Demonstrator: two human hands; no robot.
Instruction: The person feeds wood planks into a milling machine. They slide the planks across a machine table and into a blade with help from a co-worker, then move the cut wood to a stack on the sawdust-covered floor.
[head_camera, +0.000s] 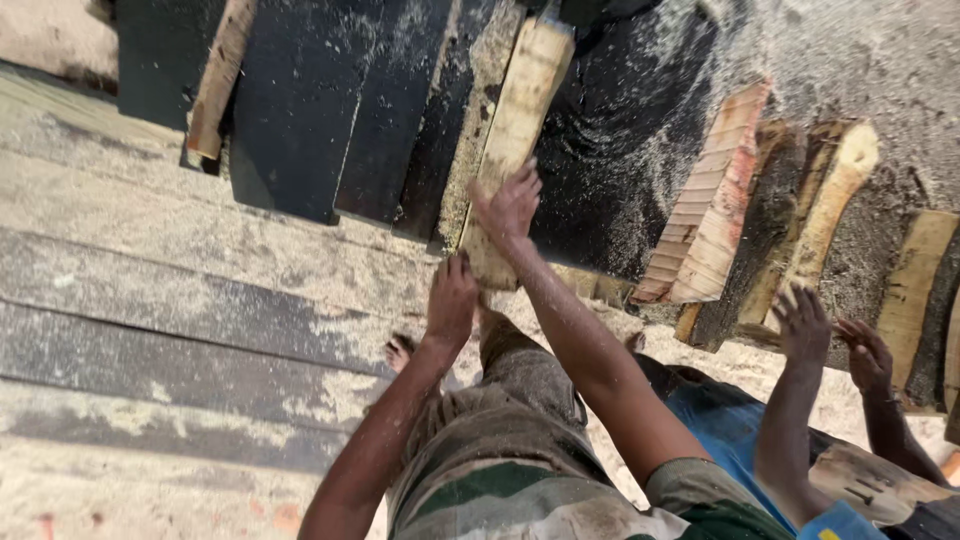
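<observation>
Right hand (510, 205): flat on the pale wood plank (512, 140), fingers spread.
Left hand (452, 298): at plank's near end — finger state cannot be told.
Plank: lying lengthwise across dark boards (300, 100), sawdust-covered.
Co-worker's hands (835, 335): apart, right — fingers spread.

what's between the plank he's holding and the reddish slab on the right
In the head view, a dark board dusted with sawdust lies between the plank and the reddish slab.

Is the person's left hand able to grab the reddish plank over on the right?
Probably not as things stand: the left hand rests at the near end of the pale plank, and the right arm crosses between it and the reddish plank.
</observation>
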